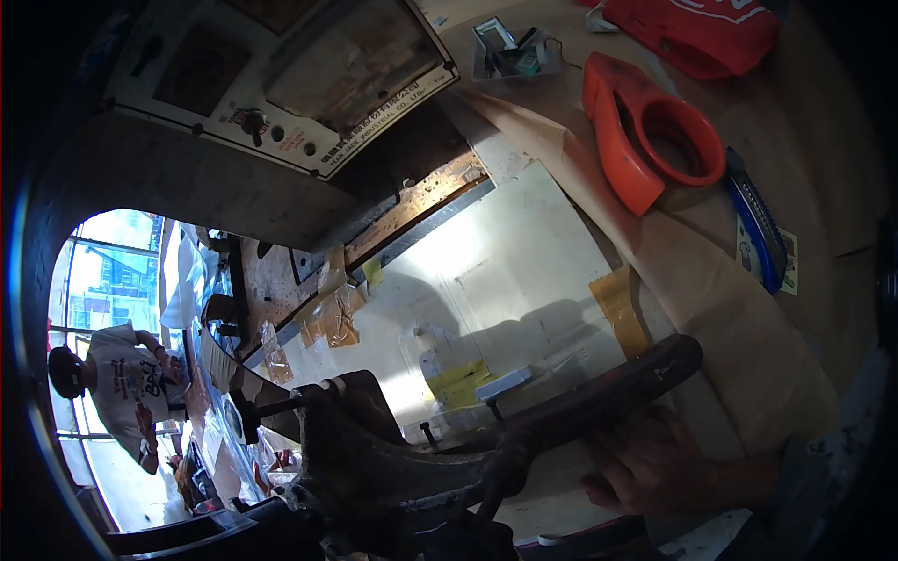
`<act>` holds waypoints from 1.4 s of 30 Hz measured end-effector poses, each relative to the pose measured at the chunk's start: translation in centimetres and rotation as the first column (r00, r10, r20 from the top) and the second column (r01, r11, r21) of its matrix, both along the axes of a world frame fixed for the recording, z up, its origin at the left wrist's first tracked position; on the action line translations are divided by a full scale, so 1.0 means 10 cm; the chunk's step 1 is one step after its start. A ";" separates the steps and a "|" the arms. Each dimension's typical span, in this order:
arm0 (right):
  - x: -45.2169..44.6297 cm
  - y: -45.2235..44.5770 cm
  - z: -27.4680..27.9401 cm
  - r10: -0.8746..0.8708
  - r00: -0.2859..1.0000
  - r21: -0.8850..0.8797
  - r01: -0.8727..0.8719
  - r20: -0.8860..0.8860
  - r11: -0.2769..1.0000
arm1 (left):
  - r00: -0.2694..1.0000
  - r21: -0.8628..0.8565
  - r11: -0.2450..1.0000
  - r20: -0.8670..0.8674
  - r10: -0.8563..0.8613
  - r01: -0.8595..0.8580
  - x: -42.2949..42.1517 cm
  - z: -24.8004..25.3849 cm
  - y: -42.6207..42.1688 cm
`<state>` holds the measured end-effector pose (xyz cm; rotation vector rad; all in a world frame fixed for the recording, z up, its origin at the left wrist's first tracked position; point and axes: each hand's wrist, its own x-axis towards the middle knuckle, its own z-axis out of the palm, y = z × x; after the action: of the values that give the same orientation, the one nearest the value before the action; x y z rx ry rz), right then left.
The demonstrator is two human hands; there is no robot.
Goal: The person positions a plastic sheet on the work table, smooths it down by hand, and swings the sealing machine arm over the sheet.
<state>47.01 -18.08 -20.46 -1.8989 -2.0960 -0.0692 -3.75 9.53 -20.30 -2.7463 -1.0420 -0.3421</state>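
The view is turned on its side. My left hand [645, 463] is at the lower right, in deep shadow, with its forearm coming from the right edge. Its fingers are curled inward beside a dark curved lever [608, 388]; whether they touch it or hold something is too dark to tell. The lever belongs to a black metal machine part [393, 477] with bolts. Beyond it lies a pale flat plate [505, 252] with brown tape [617, 309] and yellow tape [456, 383] stuck on it. My right hand is out of view.
A machine panel [290, 75] with a knob overhangs the plate. Brown paper [730, 318] covers the side with a red tape dispenser [645, 131], a blue utility knife [756, 220], a small clear tray [514, 56] and a red bag [702, 33]. Another person [126, 383] stands by windows.
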 end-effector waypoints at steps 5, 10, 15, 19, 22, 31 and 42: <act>0.01 0.00 0.01 0.006 0.999 -0.029 -0.007 -0.034 1.000 | 1.000 0.000 1.000 0.013 0.004 -0.004 0.00 -0.02 0.02; 0.04 0.01 0.06 0.028 0.999 -0.067 -0.030 -0.032 0.997 | 1.000 0.000 1.000 0.013 0.011 -0.011 0.01 -0.03 0.04; 0.04 0.01 0.05 -0.004 0.989 -0.090 -0.010 -0.151 0.996 | 1.000 0.000 1.000 0.015 0.007 -0.007 0.02 -0.03 0.04; 0.04 0.01 0.04 0.027 0.988 -0.084 -0.040 -0.151 0.996 | 1.000 0.003 1.000 0.015 0.008 -0.008 0.02 -0.03 0.05; 0.04 0.01 0.02 0.046 0.988 -0.074 -0.058 -0.147 0.996 | 1.000 0.003 1.000 0.014 0.008 -0.008 0.02 -0.03 0.06; 0.05 0.05 0.06 0.059 0.982 -0.150 -0.086 -0.178 0.985 | 1.000 -0.002 1.000 0.020 0.005 -0.005 0.04 -0.05 0.08; 0.01 0.05 -0.02 -0.003 0.996 -0.068 -0.003 -0.092 0.998 | 1.000 -0.002 1.000 0.016 0.003 -0.003 0.06 -0.03 0.09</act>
<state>47.08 -17.57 -20.65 -1.9027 -2.0617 0.0888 -3.16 10.45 -20.60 -2.7482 -1.0503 -0.3637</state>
